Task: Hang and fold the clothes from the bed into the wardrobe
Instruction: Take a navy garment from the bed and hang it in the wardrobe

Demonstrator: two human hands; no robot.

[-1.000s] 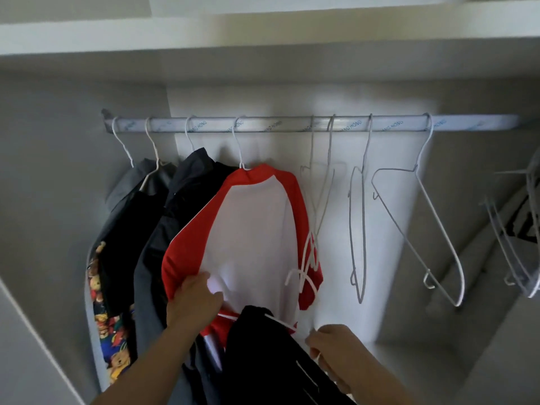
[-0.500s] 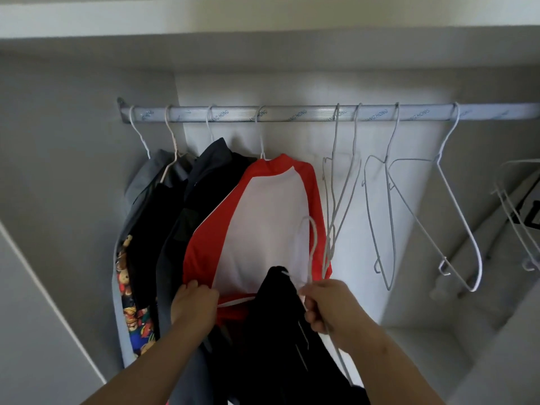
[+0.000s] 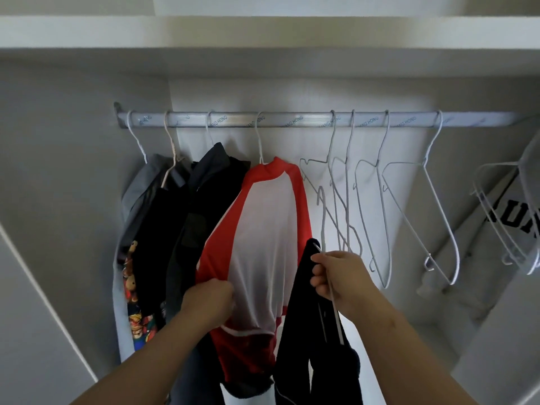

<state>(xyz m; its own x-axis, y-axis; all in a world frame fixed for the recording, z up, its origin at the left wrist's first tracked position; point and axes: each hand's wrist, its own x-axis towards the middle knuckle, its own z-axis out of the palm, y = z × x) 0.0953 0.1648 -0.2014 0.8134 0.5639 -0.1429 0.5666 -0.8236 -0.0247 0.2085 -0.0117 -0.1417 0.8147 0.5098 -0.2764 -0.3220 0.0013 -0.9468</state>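
Observation:
A red and white shirt [image 3: 263, 229] hangs on a white wire hanger from the wardrobe rail [image 3: 292, 119]. My left hand [image 3: 209, 299] grips its red left edge low down. My right hand [image 3: 339, 276] pinches a white wire hanger [image 3: 322, 217] with a black garment [image 3: 304, 331] draped on it; the hook points up, below the rail, just right of the red and white shirt. Left of that shirt hang a dark jacket [image 3: 204, 200], a black garment and a grey one with a cartoon print [image 3: 133, 287].
Several empty white wire hangers [image 3: 380, 214] hang on the rail to the right. More hangers [image 3: 505, 223] and a white garment with black letters [image 3: 514, 217] lie at the far right. A white shelf [image 3: 263, 33] spans above the rail. White wardrobe walls close both sides.
My right hand has lifted the hanger with the black garment higher, toward the rail. My left hand has stayed on the edge of the red and white shirt. The view has tilted slightly.

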